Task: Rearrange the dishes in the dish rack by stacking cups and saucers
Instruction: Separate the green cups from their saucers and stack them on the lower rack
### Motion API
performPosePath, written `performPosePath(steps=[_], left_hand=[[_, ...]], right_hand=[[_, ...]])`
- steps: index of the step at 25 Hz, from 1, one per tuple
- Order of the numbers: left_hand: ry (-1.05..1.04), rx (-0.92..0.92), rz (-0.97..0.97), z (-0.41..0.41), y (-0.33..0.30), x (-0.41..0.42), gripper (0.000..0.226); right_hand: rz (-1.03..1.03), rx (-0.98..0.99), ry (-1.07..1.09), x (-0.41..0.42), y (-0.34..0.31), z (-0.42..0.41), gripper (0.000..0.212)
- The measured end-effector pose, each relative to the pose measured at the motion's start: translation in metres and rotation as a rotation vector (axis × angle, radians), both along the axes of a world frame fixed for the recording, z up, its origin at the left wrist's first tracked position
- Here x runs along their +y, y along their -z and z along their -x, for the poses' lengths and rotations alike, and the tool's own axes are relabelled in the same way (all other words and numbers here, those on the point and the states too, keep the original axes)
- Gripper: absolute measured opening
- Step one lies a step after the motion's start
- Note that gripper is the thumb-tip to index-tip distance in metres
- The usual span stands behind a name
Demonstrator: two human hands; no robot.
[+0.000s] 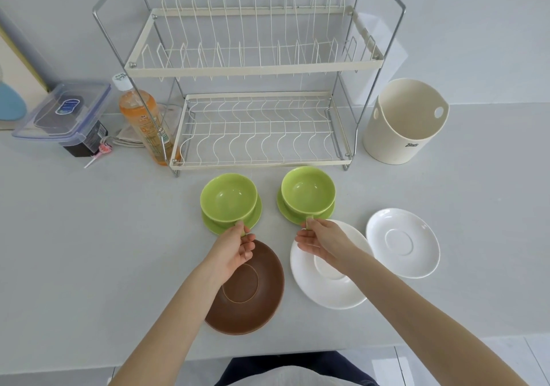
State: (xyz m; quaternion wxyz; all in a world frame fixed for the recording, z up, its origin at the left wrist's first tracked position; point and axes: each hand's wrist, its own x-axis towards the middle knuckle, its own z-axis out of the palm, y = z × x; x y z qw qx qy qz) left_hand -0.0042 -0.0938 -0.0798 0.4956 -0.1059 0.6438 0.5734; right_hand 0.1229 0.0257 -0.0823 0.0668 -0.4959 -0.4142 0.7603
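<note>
In front of the dish rack (256,118), your left hand (235,251) and right hand (323,241) each hold, grip closed, a green cup's handle: left cup (228,199), right cup (308,190).

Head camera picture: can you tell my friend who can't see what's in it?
Two hands each pinch the handle of a green cup: the left hand holds the left cup, the right hand the right cup, each on a green saucer. Nearer lie a brown saucer and two white saucers; behind stands an empty dish rack.

cream tub (407,123) | script logo, illegible | bottle label (148,135) unreadable
</note>
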Motion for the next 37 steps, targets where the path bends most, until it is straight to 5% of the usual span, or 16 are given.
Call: performPosePath(steps=[12,19,37], left_hand=[[-0.055,0.006,-0.159,-0.01,0.001,0.007,0.033],[0.12,0.14,-0.189,-0.047,-0.005,0.043,0.032],[0.469,0.088,-0.107,-0.099,0.008,0.132,0.032]], right_hand=[[0.012,0.136,0.058,0.023,-0.002,-0.031,0.031],[-0.104,0.167,0.137,0.047,0.0,-0.072,0.029],[-0.172,0.05,0.265,0.13,0.009,-0.131,0.031]])
